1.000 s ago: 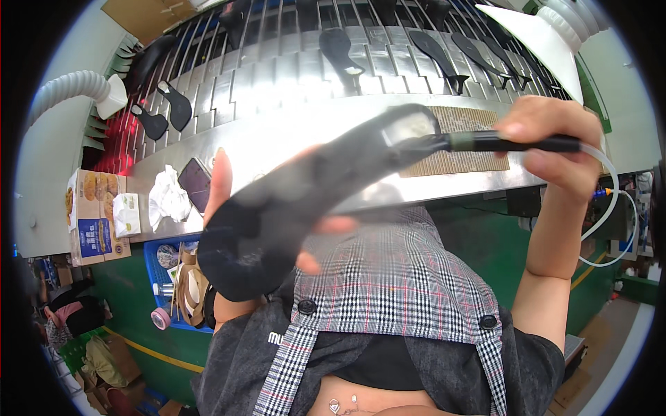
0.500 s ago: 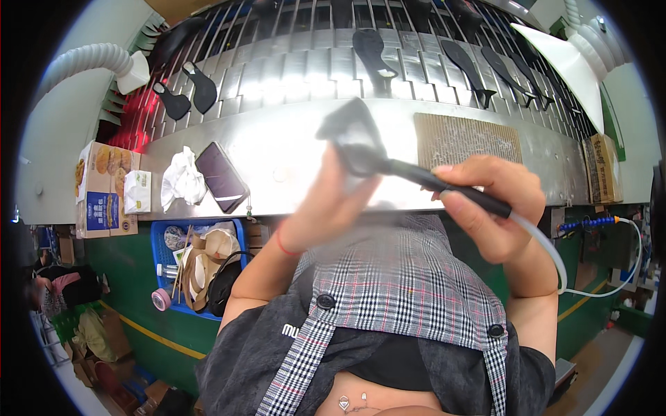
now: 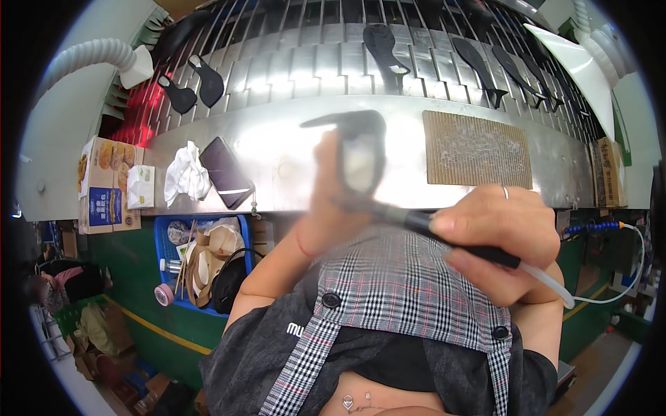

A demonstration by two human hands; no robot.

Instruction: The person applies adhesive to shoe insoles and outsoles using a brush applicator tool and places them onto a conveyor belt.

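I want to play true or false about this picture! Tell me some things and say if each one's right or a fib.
1. The right hand holds a black tool with a pale hose. True.
2. The left hand is empty. False: the left hand holds a dark shoe part, which looks blurry.
3. A phone lies beside something white and crumpled. True.
4. The ribbed board is bright blue. False: it is brown.
5. There is a ring on the right hand. True.
6. The phone lies on the ribbed board. False: they lie apart, with the phone farther left.
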